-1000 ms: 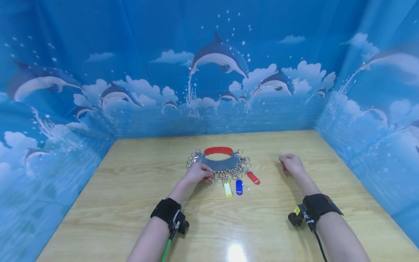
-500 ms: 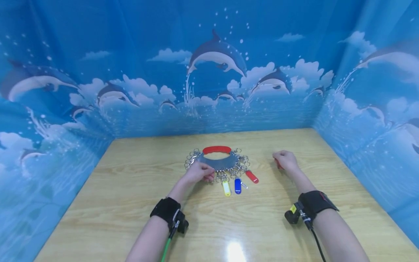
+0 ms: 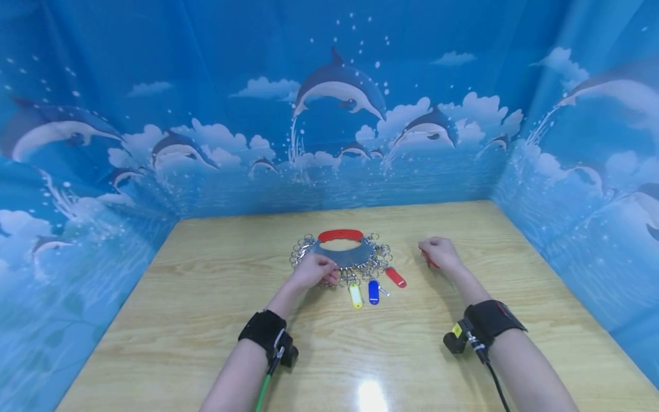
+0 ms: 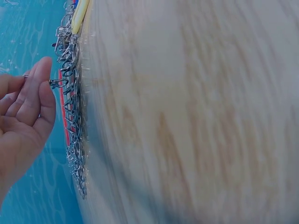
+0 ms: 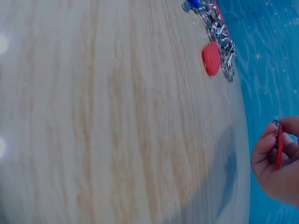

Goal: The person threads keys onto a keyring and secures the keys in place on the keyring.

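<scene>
A curved metal key holder (image 3: 346,257) with a red handle (image 3: 340,234) lies flat, its lower edge lined with small clasps and split rings. My left hand (image 3: 312,271) is at its front left edge; in the left wrist view, thumb and fingers pinch a metal clasp (image 4: 59,84) among the rings. Yellow (image 3: 356,296), blue (image 3: 373,292) and red (image 3: 396,277) key tags lie at the holder's front. To the right, my right hand (image 3: 441,253) is raised above the table, pinching another red key tag (image 5: 280,148), mostly covered by the fingers in the head view.
The wooden table (image 3: 231,343) carries everything. A blue curtain (image 3: 231,131) printed with dolphins stands behind it and along both sides. Black straps with small cameras and cables sit on both wrists. A small metal key (image 3: 384,291) lies beside the blue tag.
My right hand has moved left toward the key holder with the red key tag in its fingers. My left hand keeps its place at the holder's edge. The head view has shifted slightly.
</scene>
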The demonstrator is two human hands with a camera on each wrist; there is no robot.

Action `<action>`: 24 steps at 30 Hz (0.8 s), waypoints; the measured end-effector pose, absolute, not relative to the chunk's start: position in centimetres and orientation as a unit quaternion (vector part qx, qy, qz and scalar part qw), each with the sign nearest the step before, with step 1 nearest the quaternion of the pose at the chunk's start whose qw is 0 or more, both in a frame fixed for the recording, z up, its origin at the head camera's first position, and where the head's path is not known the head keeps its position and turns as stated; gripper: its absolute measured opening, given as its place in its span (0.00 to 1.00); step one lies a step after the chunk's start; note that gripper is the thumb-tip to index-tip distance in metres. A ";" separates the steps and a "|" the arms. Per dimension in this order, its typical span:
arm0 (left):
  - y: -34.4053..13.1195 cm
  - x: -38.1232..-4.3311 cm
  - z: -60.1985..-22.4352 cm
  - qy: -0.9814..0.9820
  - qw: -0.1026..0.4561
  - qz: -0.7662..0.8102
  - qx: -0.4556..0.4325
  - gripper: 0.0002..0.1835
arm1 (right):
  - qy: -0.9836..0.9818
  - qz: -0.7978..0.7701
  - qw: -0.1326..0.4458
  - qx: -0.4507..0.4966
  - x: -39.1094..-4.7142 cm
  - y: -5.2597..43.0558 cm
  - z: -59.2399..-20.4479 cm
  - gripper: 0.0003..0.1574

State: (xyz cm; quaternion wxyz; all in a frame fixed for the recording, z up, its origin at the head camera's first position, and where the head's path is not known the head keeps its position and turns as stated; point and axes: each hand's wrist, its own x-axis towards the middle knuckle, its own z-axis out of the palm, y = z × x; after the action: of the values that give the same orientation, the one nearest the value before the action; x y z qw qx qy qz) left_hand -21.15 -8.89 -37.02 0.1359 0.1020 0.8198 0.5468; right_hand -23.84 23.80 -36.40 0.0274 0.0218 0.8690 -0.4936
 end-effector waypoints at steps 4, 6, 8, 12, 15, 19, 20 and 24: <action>-8.8 -21.1 -37.1 0.830 0.122 0.534 0.103 0.11 | 0.882 -0.469 0.041 -0.005 -23.9 22.7 -36.5 0.20; -8.8 -21.1 -37.2 0.835 0.114 0.528 0.102 0.11 | 0.889 -0.454 0.049 -0.025 -24.0 22.0 -36.5 0.19; -8.9 -21.1 -37.2 0.838 0.109 0.526 0.100 0.10 | 0.893 -0.443 0.054 -0.050 -23.9 21.1 -36.4 0.19; -9.0 -21.1 -37.4 0.843 0.100 0.517 0.108 0.09 | 0.897 -0.433 0.049 -0.078 -24.0 19.2 -36.2 0.18; -9.0 -21.2 -37.5 0.852 0.090 0.502 0.115 0.09 | 0.894 -0.439 0.034 -0.085 -24.3 17.6 -35.9 0.17; -8.9 -21.2 -37.5 0.862 0.082 0.484 0.123 0.09 | 0.890 -0.443 0.012 -0.105 -24.3 15.6 -35.5 0.15; -8.8 -21.2 -37.4 0.863 0.081 0.482 0.127 0.09 | 0.890 -0.441 0.008 -0.111 -24.2 15.1 -35.5 0.14; -8.6 -21.1 -37.5 0.868 0.084 0.473 0.126 0.09 | 0.892 -0.430 0.008 -0.142 -23.6 13.2 -36.1 0.12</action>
State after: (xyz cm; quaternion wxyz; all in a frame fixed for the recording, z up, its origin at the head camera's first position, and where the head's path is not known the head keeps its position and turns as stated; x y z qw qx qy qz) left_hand -21.15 -8.59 -37.46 0.0842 0.1257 0.8679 0.4732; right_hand -23.64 13.22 -36.08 0.0081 -0.1423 0.8916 -0.4298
